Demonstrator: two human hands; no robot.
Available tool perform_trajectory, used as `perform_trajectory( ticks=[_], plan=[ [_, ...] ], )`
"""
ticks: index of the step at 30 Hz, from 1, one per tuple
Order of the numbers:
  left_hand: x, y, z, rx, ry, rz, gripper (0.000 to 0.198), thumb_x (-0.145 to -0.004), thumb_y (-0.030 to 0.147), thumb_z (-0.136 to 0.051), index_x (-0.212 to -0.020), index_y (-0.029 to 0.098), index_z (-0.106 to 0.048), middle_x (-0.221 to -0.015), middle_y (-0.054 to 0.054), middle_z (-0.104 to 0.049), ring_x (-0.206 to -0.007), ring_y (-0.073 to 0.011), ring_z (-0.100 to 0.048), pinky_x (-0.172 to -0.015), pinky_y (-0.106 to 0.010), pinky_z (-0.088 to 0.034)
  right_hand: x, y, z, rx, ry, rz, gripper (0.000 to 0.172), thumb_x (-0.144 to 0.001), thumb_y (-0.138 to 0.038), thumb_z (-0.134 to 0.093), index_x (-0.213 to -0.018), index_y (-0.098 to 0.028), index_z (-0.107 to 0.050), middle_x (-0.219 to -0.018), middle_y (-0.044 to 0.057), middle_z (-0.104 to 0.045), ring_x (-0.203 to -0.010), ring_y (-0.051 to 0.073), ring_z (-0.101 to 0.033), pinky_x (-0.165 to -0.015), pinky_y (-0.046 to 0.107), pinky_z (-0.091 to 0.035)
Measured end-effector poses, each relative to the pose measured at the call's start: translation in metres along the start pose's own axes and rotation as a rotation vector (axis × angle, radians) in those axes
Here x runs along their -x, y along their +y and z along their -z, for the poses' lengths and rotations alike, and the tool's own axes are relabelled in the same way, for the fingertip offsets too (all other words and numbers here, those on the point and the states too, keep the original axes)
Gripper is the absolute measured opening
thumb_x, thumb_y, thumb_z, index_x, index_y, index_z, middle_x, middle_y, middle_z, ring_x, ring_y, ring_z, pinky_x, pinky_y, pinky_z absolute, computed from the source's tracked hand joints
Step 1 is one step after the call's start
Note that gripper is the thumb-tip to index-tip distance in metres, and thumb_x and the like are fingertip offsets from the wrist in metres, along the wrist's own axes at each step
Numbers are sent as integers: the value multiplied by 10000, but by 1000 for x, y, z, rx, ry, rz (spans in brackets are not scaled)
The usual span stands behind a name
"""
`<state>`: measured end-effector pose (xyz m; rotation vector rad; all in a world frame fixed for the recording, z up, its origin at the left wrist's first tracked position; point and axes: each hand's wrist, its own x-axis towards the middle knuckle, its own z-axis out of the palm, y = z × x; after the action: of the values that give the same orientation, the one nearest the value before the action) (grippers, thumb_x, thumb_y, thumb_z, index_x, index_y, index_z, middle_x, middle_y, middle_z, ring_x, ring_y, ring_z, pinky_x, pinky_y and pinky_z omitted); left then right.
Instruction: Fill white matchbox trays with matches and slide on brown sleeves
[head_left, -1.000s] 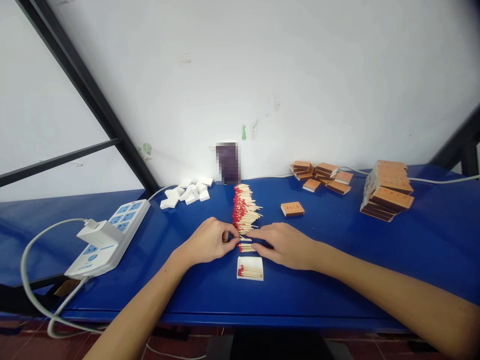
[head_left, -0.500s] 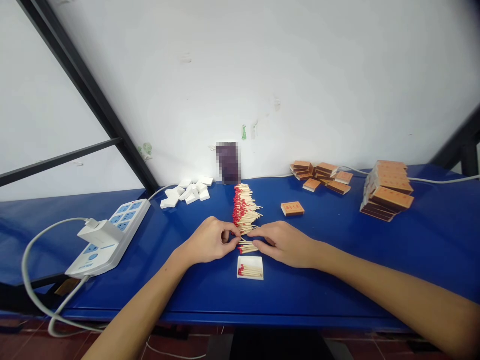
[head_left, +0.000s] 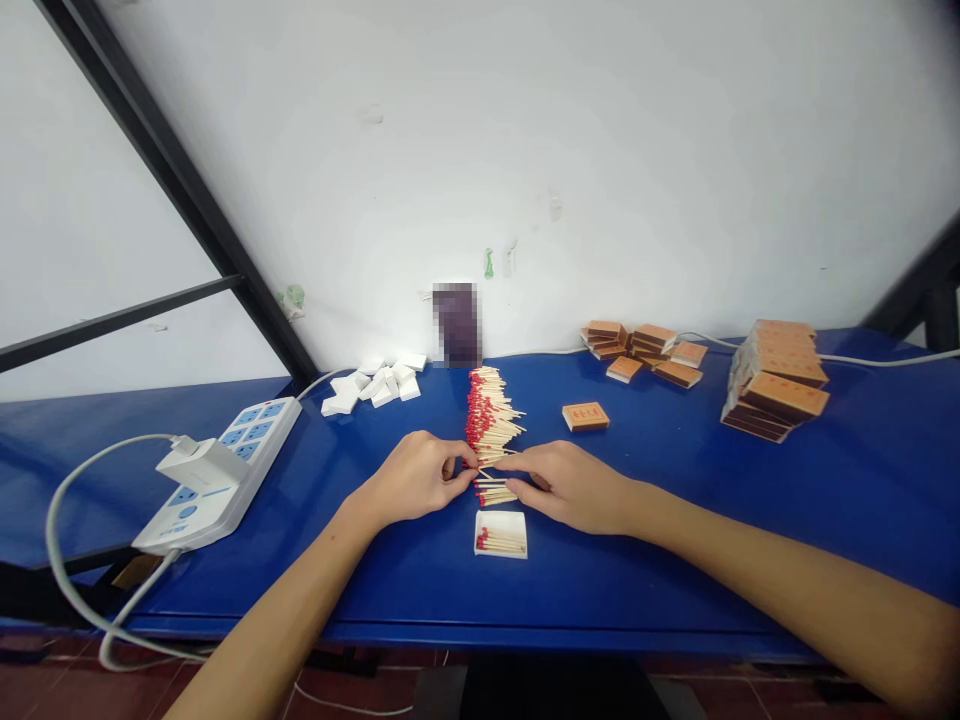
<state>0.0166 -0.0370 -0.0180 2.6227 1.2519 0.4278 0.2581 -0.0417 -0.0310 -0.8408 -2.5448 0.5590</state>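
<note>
A long heap of red-headed matches (head_left: pixel 491 415) lies in the middle of the blue table, heads toward the left. Nearer me is a small separate row of matches (head_left: pixel 495 495). My left hand (head_left: pixel 424 475) is closed in a pinch at the head side, between heap and row, on what looks like a match (head_left: pixel 486 473). At the stick ends, my right hand (head_left: pixel 566 485) has its index finger and thumb apart, the fingertips touching or close to the matches. Just below, a white matchbox tray (head_left: pixel 501 520) holds several matches along its near side.
White empty trays (head_left: pixel 382 385) are piled at the back left. One orange matchbox (head_left: pixel 586 417) lies right of the heap, with loose matchboxes (head_left: pixel 652 345) behind and a tall stack (head_left: pixel 776 380) farther right. A power strip (head_left: pixel 232 475) with cables occupies the left.
My left hand has shifted slightly up and left, its pinch moving to the head ends of the matches. My right hand stays nearly in place. The tray has not moved.
</note>
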Motion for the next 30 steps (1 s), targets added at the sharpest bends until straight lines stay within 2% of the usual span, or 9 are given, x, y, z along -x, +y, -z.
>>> perform_trajectory(
  ticks=[5, 19, 27, 30],
  plan=[
    [0, -1, -1, -13, -4, 1, 102, -868, 211, -604, -891, 197, -702, -556, 57, -554, -486, -86, -483, -552, -208, -328, 0, 1, -1, 25, -10, -7, 367, -979, -275, -464, -1289, -197, -646, -1091, 81, -747, -881, 199, -689, -755, 282, -473],
    [-2, -3, -5, -51, -54, -16, 85, -903, 203, -570, -931, 196, -650, -597, 64, -553, -509, -90, -482, -560, -208, -297, 0, 1, 1, 24, -11, -9, 338, -977, -263, -464, -1237, -184, -665, -1037, 76, -747, -816, 179, -660, -708, 264, -433],
    [-2, -2, -6, -126, -70, -24, 105, -951, 239, -504, -968, 195, -598, -609, 52, -557, -524, -114, -506, -544, -225, -272, -1, -2, 5, 0, -15, -13, 298, -974, -256, -473, -1150, -162, -695, -811, 41, -719, -619, 135, -564, -618, 247, -369],
    [-1, -1, -5, -116, -75, -28, 95, -944, 235, -504, -953, 195, -590, -598, 58, -543, -514, -110, -490, -542, -226, -274, -1, -1, 5, 4, -18, -13, 294, -975, -258, -472, -1151, -169, -689, -774, 27, -703, -606, 131, -547, -606, 247, -356]
  ],
)
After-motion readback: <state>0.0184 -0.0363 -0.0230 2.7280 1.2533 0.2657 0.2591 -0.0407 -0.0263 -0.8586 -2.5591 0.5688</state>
